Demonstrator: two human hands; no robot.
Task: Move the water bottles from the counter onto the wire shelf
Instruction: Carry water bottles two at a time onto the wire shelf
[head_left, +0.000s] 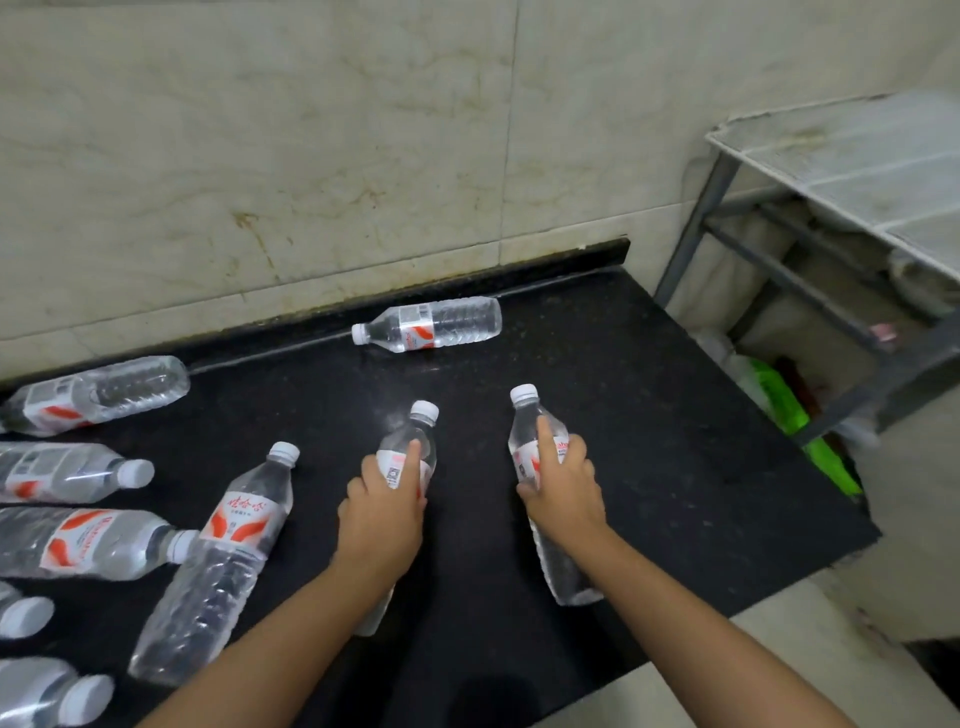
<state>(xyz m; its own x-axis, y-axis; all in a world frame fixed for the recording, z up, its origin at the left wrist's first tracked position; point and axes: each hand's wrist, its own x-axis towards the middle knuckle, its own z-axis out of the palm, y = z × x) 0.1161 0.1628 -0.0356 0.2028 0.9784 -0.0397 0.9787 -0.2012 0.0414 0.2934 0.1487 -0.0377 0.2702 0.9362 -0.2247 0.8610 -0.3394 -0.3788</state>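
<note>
Left hand clenched round one red-labelled water bottle, right hand round another bottle, caps pointing away; label writing unreadable.

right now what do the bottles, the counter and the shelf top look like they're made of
Bottles: thin clear plastic, ribbed and see-through, with white caps and printed film labels.
Counter: dark speckled stone, likely polished granite, with a faint sheen.
Shelf top: fine white wire grid, probably coated metal, on grey painted metal legs.
</note>
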